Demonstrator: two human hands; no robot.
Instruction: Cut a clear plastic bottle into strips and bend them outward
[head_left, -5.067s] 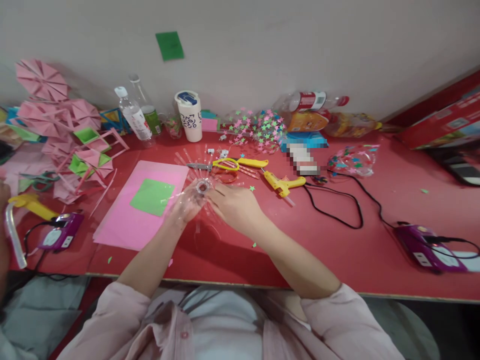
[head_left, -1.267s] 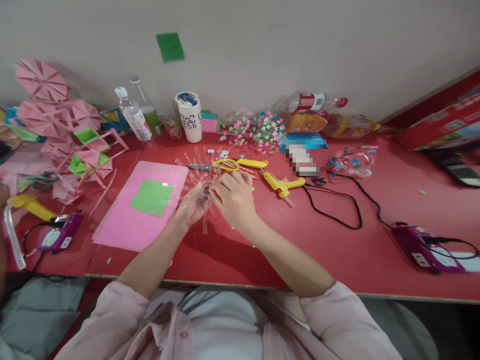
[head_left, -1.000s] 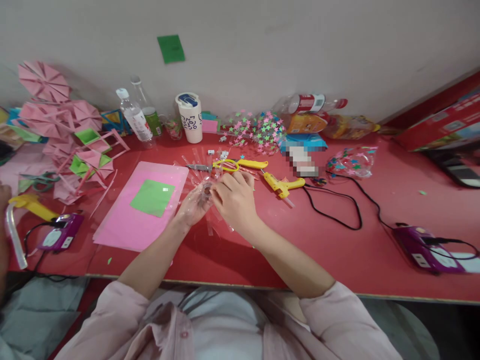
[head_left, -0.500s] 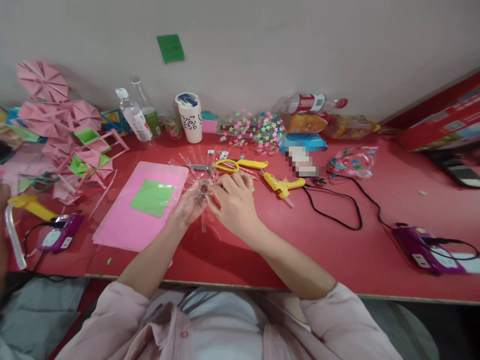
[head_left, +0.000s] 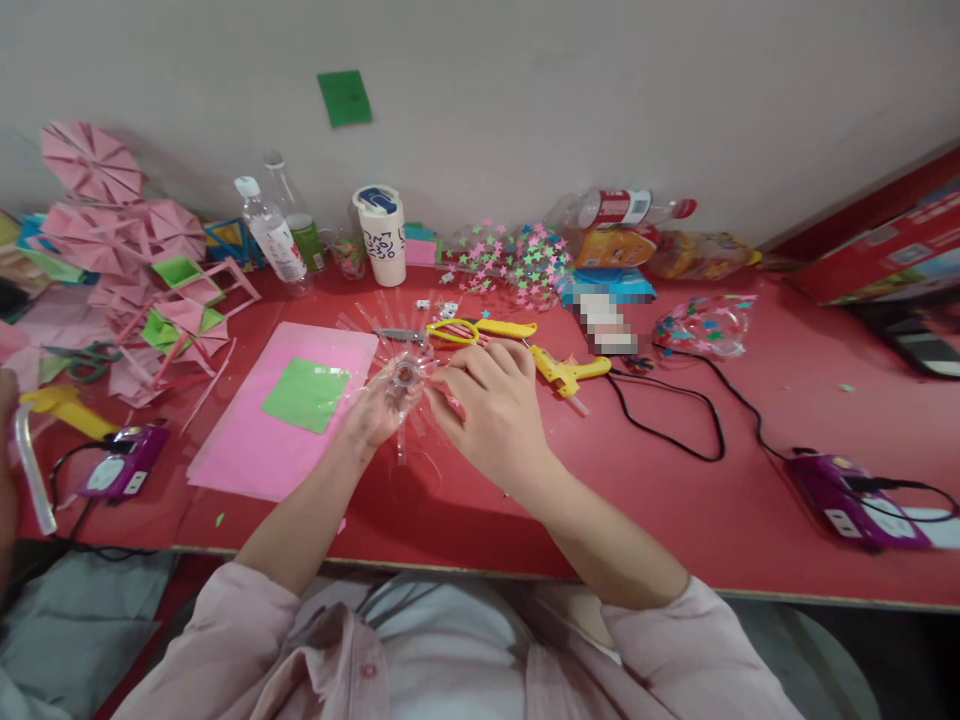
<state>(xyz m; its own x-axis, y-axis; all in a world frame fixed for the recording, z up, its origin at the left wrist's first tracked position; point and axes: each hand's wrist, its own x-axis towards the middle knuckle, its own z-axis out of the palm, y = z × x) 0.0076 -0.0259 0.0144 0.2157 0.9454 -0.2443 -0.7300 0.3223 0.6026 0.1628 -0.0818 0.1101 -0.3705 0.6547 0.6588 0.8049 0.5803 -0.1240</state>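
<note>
Above the red table (head_left: 675, 500) my left hand (head_left: 371, 415) holds a clear plastic bottle top (head_left: 405, 377) cut into thin strips that fan out around its neck. My right hand (head_left: 491, 410) is just right of it and pinches one of the strips between thumb and fingers. A pink paper sheet (head_left: 247, 450) with a green square (head_left: 306, 394) on it lies to the left of my hands. Yellow-handled scissors (head_left: 450, 331) and a yellow glue gun (head_left: 562, 368) lie just beyond my hands.
A white cup (head_left: 384, 233) and water bottles (head_left: 268, 235) stand by the wall. Folded pink paper shapes (head_left: 127, 230) fill the far left. Star confetti (head_left: 517, 258) lies at the back. Black cables (head_left: 675, 400) run to a purple power strip (head_left: 855, 495). Another person's arm (head_left: 6, 450) shows at the left edge.
My right hand has shifted slightly right and away from the bottle neck, drawing a strip outward. The left hand keeps the cut bottle top in nearly the same place.
</note>
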